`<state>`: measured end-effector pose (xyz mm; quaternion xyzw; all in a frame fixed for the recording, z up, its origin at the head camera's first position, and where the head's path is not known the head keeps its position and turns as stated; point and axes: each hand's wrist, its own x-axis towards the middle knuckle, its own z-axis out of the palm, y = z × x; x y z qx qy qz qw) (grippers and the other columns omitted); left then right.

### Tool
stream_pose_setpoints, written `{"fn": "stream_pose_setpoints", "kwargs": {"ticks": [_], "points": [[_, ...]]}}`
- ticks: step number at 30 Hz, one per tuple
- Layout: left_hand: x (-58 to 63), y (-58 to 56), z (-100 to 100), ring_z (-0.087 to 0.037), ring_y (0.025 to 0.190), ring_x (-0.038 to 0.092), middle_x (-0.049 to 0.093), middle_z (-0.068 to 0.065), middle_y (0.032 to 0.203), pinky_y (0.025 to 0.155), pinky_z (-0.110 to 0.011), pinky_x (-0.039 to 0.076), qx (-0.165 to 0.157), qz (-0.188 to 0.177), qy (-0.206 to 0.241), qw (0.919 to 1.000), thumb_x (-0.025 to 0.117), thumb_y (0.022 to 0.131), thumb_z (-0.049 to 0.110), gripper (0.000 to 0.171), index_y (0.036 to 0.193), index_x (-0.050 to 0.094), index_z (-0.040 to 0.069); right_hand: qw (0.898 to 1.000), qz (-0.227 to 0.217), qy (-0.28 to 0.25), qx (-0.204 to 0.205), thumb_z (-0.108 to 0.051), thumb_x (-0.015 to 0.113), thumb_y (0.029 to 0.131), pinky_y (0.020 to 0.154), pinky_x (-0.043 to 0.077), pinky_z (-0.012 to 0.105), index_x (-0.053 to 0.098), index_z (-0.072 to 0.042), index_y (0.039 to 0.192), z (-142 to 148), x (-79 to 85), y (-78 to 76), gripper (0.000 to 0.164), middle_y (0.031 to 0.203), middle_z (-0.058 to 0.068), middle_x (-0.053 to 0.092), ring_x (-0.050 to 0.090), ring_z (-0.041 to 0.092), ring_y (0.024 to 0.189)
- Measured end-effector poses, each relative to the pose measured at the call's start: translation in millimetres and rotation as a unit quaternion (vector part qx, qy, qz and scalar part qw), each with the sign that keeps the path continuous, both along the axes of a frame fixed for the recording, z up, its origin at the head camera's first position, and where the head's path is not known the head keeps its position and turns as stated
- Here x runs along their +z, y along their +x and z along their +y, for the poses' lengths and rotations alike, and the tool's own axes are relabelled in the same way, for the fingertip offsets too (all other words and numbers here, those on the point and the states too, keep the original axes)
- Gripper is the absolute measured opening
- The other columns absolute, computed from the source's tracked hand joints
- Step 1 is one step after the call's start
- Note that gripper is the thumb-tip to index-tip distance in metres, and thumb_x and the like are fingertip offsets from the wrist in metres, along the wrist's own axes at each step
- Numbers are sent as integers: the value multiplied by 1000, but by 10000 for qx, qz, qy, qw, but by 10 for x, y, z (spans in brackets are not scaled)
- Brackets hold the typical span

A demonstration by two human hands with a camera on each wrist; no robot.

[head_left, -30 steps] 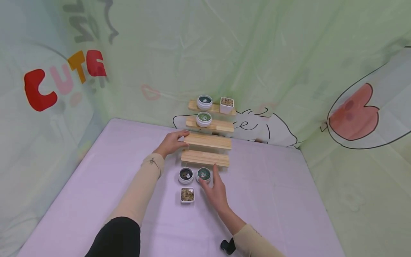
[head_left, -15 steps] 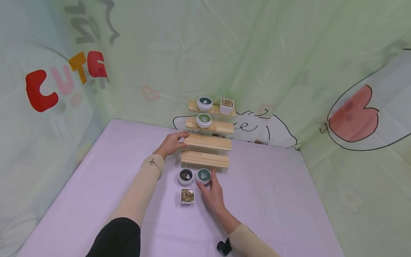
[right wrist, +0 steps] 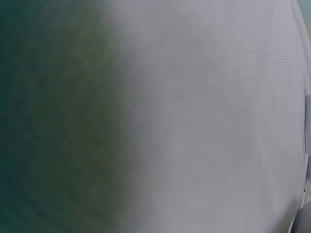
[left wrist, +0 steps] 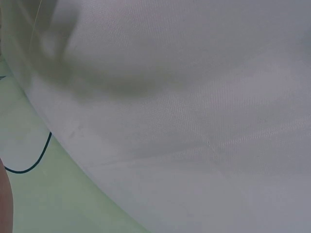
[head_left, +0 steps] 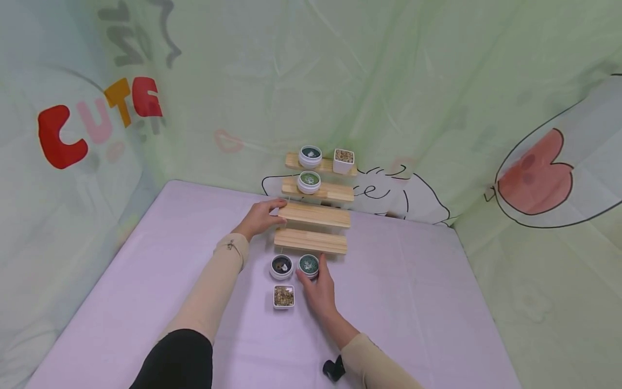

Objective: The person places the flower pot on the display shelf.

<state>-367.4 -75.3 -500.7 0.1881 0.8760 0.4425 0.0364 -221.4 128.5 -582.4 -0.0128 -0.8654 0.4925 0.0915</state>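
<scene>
My left hand (head_left: 261, 217) holds the left end of a tiered display stand (head_left: 315, 214) at its second board from the front, thumb below and fingers above. In front of the stand, my right hand (head_left: 320, 289) has its thumb and fingers round a small white round pot (head_left: 308, 264) with a dark green top. Just left of it is another round pot (head_left: 281, 265) with a black top. A square white pot (head_left: 284, 296) of brownish grains sits nearer me. The wrist views show mostly cloth, with neither pot clear.
On the stand's top board are a dark-topped round pot (head_left: 310, 155) and a square pot of grains (head_left: 343, 160). A green-topped round pot (head_left: 308, 181) occupies the board below. Lilac cloth (head_left: 413, 302) covers the table; a printed curtain (head_left: 413, 108) hangs behind.
My right hand has drawn slightly back from the stand's front board and closed in round the green-topped pot on the table. The left hand stays at the stand.
</scene>
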Motion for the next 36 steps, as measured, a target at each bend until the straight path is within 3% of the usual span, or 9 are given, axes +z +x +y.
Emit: {"fn": "stream_pose_setpoints", "kwargs": {"ticks": [9,19,29,36], "points": [[3,3,-4,-31,135,44,48,-14,146,114,-38,38,-12,71,6,10000,77,85,14,57,137,56,2,10000,-69,56,34,-21,71,90,119,27,45,28,8,149,7,-6,-11,79,153,24,31,31,36,142],[-12,5,-7,-31,135,43,48,-15,146,114,-37,39,-24,77,48,10000,76,86,13,56,137,56,1,9995,218,20,232,-17,72,89,116,32,44,32,8,148,44,43,92,75,150,26,37,36,37,138],[19,8,10,-31,135,44,48,-14,146,114,-37,38,51,13,-10,10000,77,85,13,57,137,56,2,9979,332,-175,523,-14,69,92,112,37,41,30,7,149,84,331,151,72,152,24,34,35,35,139],[24,14,12,-30,136,43,47,-12,147,114,-36,37,80,-76,-29,9999,76,86,14,57,138,55,4,9980,330,-196,498,-13,67,94,111,37,42,27,7,150,127,577,44,72,154,24,30,34,35,140]]}}
